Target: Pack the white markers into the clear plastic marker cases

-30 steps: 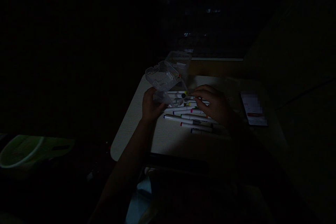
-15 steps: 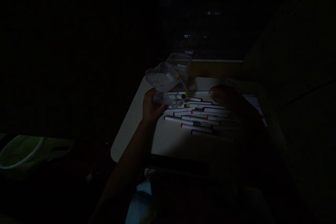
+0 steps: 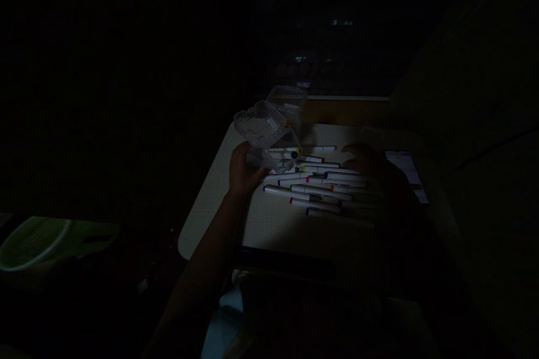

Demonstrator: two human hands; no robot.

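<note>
My left hand [image 3: 243, 171] is wrapped round the side of a clear plastic marker case [image 3: 269, 164] lying tilted on the white table [image 3: 210, 207]. Its hinged lid [image 3: 260, 123] stands open. Inside lie a few white markers, one with a yellow end and one with a dark end [image 3: 293, 155]. My right hand [image 3: 362, 160], mostly in shadow, hovers at the right ends of several loose white markers [image 3: 322, 189]; its fingers look apart, with nothing visible between them. One marker with a pinkish end [image 3: 326, 148] lies just left of its fingertips.
Behind the case stands a second clear plastic container [image 3: 290, 102]. A lit phone [image 3: 408, 174] lies at the table's right side, partly behind my right arm. A green basin-like thing with a pale rim [image 3: 63, 235] sits low at the left. The surroundings are very dark.
My right hand has drawn back slightly to the right, away from the pinkish-ended marker. More of the phone shows. My left hand and the case have hardly moved.
</note>
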